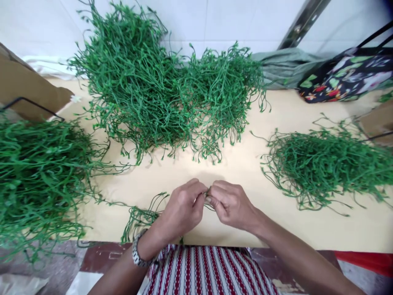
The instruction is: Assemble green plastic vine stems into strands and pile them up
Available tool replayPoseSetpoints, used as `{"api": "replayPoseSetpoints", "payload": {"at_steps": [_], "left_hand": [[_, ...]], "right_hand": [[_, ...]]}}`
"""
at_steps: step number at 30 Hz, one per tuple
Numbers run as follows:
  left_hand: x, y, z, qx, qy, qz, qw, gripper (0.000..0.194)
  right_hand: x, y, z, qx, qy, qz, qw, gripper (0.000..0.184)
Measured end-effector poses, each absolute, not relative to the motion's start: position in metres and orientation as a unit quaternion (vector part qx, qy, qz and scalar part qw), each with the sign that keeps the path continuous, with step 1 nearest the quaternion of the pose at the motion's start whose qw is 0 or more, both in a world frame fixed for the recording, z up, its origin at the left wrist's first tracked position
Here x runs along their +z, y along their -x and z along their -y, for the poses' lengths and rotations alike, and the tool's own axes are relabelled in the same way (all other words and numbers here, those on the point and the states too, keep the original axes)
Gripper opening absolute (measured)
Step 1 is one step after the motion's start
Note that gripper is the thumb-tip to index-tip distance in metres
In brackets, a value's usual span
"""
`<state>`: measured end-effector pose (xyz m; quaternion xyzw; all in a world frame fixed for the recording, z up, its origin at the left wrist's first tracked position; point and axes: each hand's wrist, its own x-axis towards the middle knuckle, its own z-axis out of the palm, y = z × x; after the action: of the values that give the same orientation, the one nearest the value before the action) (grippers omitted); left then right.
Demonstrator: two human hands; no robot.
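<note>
Close together near the table's front edge, my left hand (186, 203) and my right hand (231, 201) pinch a thin green plastic-looking stem (208, 191) between fingertips. Most of that stem is hidden by my fingers. Just left of my left wrist, a small bunch of green stems (139, 217) lies on the table, partly covered by my forearm. Beyond my hands rises a big heap of the same thin stems with small forked tips (138, 82), joined on its right by a lower heap (221, 86).
More green stems pile up at the left (39, 176) and right (331, 164) of the cream tabletop (245, 164). Brown cardboard (33, 82) stands at the back left. A flowered bag (340, 78) and grey-green cloth (282, 65) lie along the white tiled wall (233, 20).
</note>
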<state>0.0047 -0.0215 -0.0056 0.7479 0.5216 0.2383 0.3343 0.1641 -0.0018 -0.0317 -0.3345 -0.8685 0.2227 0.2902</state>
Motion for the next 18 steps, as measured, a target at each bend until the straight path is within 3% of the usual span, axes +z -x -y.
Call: {"api": "replayPoseSetpoints", "payload": {"at_steps": [5,9,14,18], "left_hand": [[-0.012,-0.009,0.028,0.159,-0.789,-0.55,0.221,0.021],[-0.021,-0.011,0.02,0.206,-0.805,-0.525,0.18,0.023],[-0.018,-0.013,0.004,0.301,-0.794,-0.488,0.202,0.023],[-0.014,-0.012,0.002,0.273,-0.796,-0.484,0.242,0.023]], "right_hand": [[-0.031,-0.163,0.005,0.176,0.348,0.89,0.238,0.012],[-0.03,-0.162,0.0,0.123,0.334,0.905,0.234,0.011],[-0.034,-0.164,-0.011,0.081,0.348,0.884,0.302,0.006],[-0.034,-0.172,-0.01,0.106,0.331,0.894,0.283,0.008]]}}
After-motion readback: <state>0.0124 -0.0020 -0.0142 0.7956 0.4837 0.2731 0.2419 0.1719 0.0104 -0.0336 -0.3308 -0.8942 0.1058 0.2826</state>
